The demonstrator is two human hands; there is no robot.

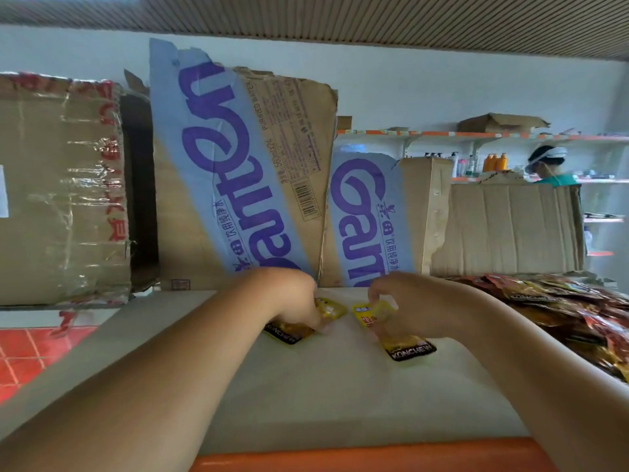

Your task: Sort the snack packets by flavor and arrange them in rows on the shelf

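Two yellow packets lie on the shelf [340, 396], black ends nearest the person, long axes splayed apart. Fingers of the right hand [408, 301] pinch the right packet [406, 345]. Those of the left hand [292, 298] cover the left packet [289, 332], grip impossible to tell.

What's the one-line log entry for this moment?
left hand holds first yellow packet | right hand pinches second yellow packet | packet pile heaped right

The left hand [289, 298] hides its own fingers and much of the yellow packet [330, 308] beneath; fingers [374, 290] of the right hand [412, 301] cover the second packet [366, 314] mid-length; right of them the packet pile [561, 308] is cut off.
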